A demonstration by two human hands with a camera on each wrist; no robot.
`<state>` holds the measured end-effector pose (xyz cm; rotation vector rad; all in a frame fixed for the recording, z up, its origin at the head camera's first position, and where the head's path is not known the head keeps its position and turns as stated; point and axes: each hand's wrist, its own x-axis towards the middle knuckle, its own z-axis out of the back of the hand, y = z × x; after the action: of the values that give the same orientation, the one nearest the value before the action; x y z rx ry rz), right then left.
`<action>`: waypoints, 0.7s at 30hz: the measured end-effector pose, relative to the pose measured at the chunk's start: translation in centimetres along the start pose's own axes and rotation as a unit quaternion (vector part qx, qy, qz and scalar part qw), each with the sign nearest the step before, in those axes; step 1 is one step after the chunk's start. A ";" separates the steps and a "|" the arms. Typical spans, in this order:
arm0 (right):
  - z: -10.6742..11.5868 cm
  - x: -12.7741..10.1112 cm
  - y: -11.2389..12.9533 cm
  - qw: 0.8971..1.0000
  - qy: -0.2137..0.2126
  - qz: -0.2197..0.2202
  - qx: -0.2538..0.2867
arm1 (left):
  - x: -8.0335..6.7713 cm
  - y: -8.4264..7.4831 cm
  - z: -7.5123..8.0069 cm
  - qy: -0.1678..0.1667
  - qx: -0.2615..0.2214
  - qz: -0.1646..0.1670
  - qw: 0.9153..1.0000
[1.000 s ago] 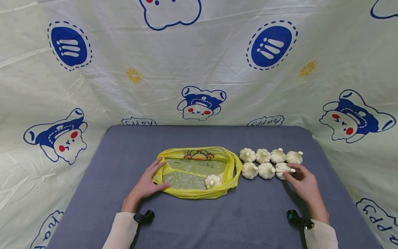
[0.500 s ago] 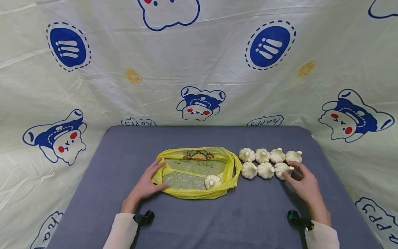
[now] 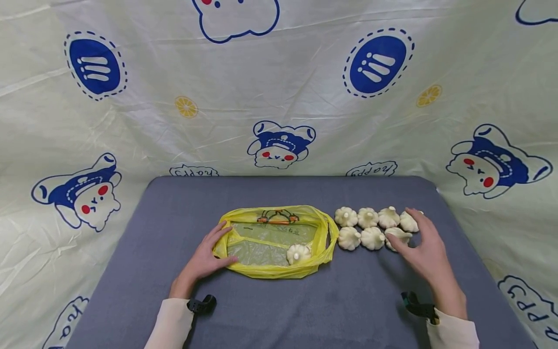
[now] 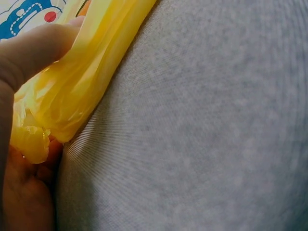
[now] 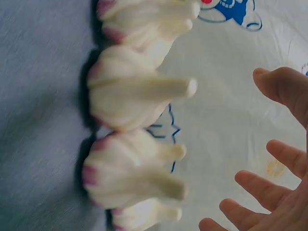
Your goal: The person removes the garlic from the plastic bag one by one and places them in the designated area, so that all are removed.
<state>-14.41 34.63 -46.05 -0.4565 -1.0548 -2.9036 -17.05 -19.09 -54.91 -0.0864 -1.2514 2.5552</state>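
A yellow plastic bag (image 3: 279, 272) lies with its mouth spread wide, one garlic bulb (image 3: 298, 254) inside near its front right. My left hand (image 3: 204, 258) grips the bag's left edge, thumb (image 4: 41, 48) over the rim in the left wrist view. Right of the bag, several garlic bulbs (image 3: 368, 218) stand in two rows, stems up or tilted. My right hand (image 3: 429, 254) hovers at the right end of the rows, fingers spread, holding nothing. It partly covers the front-row end bulb (image 3: 397, 232) and the back-row end bulb (image 3: 408, 223). The right wrist view shows its fingers apart from the bulbs (image 5: 122, 91).
A grey cloth (image 3: 279, 315) covers the table. Behind and at both sides hangs a pale sheet (image 3: 226, 140) with blue cartoon prints. A dark wrist camera (image 3: 202, 304) sits on the left wrist, another camera (image 3: 416, 306) on the right.
My right hand has let go of the front-row end garlic bulb, risen, and spread its fingers. That bulb stays in the row. The left hand and bag have not moved.
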 end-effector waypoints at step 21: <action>-4.1 1.5 5.9 0.986 0.116 0.117 0.036 | -0.1 -0.1 0.1 -0.002 -0.005 -0.015 1.000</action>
<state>-16.25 27.61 -44.98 -0.2164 -0.9930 -2.6250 -16.95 -19.17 -54.76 -0.0629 -1.2581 2.5242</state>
